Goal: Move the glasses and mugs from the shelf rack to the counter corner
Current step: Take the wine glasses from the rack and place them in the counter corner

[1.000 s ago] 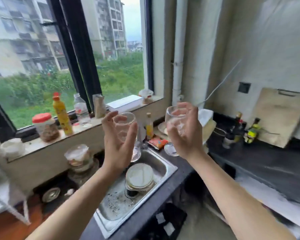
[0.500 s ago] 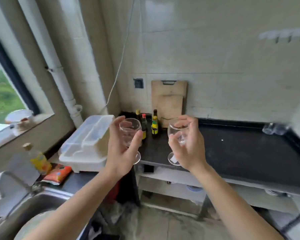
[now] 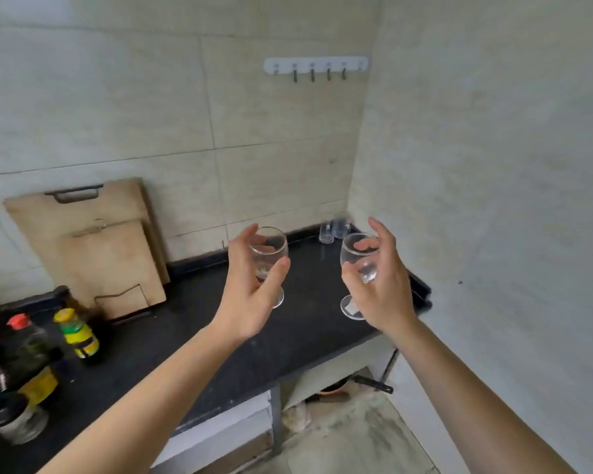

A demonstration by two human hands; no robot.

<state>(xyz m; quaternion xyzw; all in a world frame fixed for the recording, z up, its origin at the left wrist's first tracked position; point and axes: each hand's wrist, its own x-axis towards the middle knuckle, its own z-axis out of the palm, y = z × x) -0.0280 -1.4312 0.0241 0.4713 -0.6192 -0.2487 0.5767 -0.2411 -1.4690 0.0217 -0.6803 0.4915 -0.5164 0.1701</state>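
The left hand point(image 3: 250, 295) is wrapping its fingers around the bowl of a clear stemmed glass point(image 3: 267, 258), gripping it upright above the dark counter point(image 3: 192, 340). The right hand point(image 3: 379, 285) is clasping a second stemmed glass point(image 3: 358, 260) the same way, thumb in front and fingers curling behind the bowl, its round foot hanging just over the counter's right end. Both glasses are being held near each other in the air, not touching. Beyond them, two more clear glasses point(image 3: 334, 229) are standing tucked into the counter corner where the tiled walls meet. A white hook rail point(image 3: 315, 65) is hanging on the wall above. Off to the left, wooden cutting boards point(image 3: 93, 248) are leaning against the tiles, and a cluster of sauce bottles point(image 3: 38, 357) is standing at the counter's left end
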